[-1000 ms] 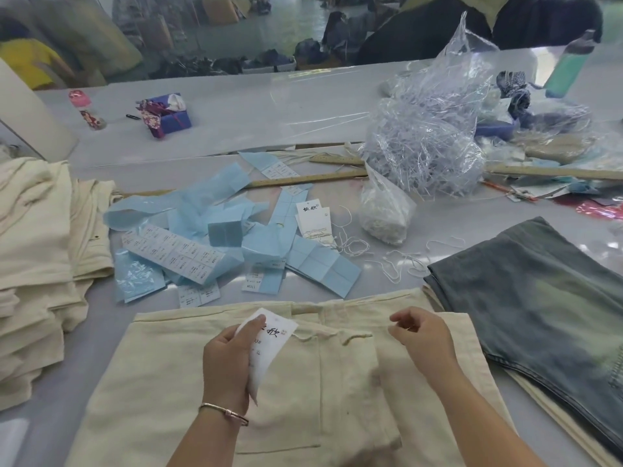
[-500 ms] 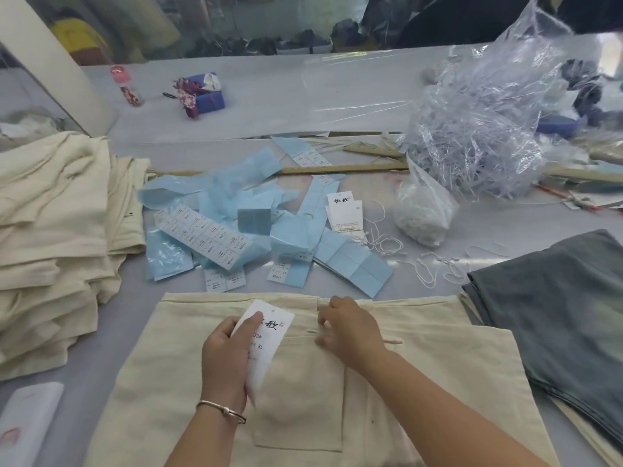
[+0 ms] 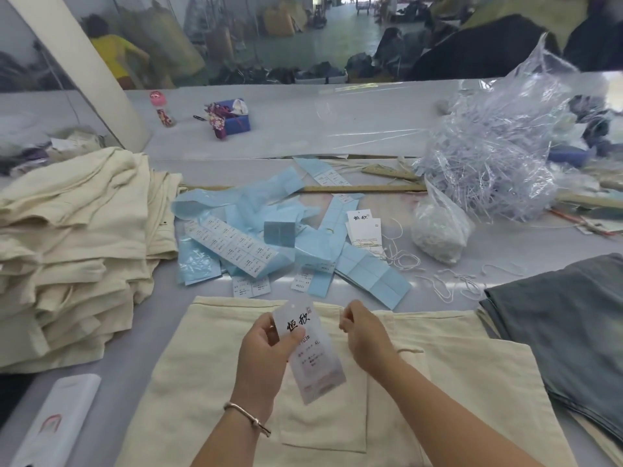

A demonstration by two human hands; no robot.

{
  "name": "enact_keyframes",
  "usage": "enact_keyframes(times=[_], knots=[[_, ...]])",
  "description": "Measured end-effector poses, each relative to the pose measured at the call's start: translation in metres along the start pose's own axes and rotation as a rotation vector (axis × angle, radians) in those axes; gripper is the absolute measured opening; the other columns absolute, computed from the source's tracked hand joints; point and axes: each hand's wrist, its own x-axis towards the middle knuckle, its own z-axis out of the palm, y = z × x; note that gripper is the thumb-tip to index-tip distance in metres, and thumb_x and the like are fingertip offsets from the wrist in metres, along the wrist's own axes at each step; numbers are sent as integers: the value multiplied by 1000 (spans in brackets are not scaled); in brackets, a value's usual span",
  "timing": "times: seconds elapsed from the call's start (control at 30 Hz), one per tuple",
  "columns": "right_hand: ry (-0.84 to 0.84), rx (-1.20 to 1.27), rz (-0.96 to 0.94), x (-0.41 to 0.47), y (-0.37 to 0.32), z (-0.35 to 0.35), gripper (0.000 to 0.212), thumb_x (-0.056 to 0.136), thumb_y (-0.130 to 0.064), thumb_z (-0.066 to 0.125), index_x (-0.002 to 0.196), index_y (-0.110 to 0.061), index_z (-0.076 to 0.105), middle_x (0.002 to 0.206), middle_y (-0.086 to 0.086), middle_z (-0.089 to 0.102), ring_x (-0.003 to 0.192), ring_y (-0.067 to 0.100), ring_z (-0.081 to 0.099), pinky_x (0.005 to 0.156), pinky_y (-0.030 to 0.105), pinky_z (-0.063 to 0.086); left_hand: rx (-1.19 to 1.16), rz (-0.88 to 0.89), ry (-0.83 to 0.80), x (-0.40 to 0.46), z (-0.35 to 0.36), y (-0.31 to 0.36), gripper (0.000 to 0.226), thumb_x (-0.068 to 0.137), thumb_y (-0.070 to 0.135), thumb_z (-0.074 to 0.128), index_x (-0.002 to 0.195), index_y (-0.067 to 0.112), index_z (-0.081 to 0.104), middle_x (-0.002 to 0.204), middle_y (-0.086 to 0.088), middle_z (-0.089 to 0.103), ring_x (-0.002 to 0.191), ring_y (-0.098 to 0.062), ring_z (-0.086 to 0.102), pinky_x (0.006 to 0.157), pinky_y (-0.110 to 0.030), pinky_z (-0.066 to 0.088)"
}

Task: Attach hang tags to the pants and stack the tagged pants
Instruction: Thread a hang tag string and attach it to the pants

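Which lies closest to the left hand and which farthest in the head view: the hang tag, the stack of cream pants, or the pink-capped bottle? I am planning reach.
1. The hang tag, held in the left hand itself.
2. The stack of cream pants, off to the left on the table.
3. The pink-capped bottle, far back and left.

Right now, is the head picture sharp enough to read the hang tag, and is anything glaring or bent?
Head view: the big black characters on the hang tag in the left hand read clearly, the small print below is blurred; glare streaks the clear plastic bag and the table behind it; the wide lens bends the far table edge and the white post at upper left.
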Motion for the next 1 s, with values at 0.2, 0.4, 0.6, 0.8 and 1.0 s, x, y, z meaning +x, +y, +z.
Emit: enact_keyframes(times=[0.2, 0.4, 0.6, 0.8, 1.0], knots=[[32, 759, -52, -38, -41, -51, 12, 81, 9, 65, 81, -2, 61, 69, 13, 69, 55, 15, 55, 54, 23, 46, 273, 182, -118, -11, 4, 12, 16, 89, 12, 66, 99, 24, 67, 75, 2, 75, 69, -14, 72, 58, -26, 54], [50, 767, -165, -64, -65, -72, 14, 81, 10, 65, 81, -4, 64, 70, 9, 67, 67, 19, 65, 67, 23, 51, 388, 355, -204, -23, 17, 25, 14, 94, 21, 62, 99, 30, 71, 75, 7, 74, 68, -12, 69, 62, -33, 56], [118, 672, -175, -74, -72, -78, 18, 81, 10, 62, 75, -7, 60, 69, 4, 61, 61, 22, 54, 63, 34, 48, 376, 413, -270, -34, 22, 28, 11, 92, 24, 65, 97, 32, 71, 73, 7, 73, 66, -11, 68, 60, -30, 53], [130, 623, -136, -80, -74, -81, 15, 72, -8, 62, 71, -20, 52, 64, 2, 52, 61, 21, 50, 60, 39, 43, 337, 424, -338, -43, 25, 33, 17, 88, 40, 62, 96, 27, 70, 73, 0, 73, 66, -22, 69, 63, -47, 56], [163, 527, -126, -81, -72, -79, 23, 74, -3, 58, 72, -25, 49, 59, 1, 54, 54, 18, 47, 57, 36, 44, 338, 423, -347, -48, 28, 31, 14, 88, 44, 60, 95, 35, 68, 72, -3, 73, 67, -27, 69, 64, -52, 54]])
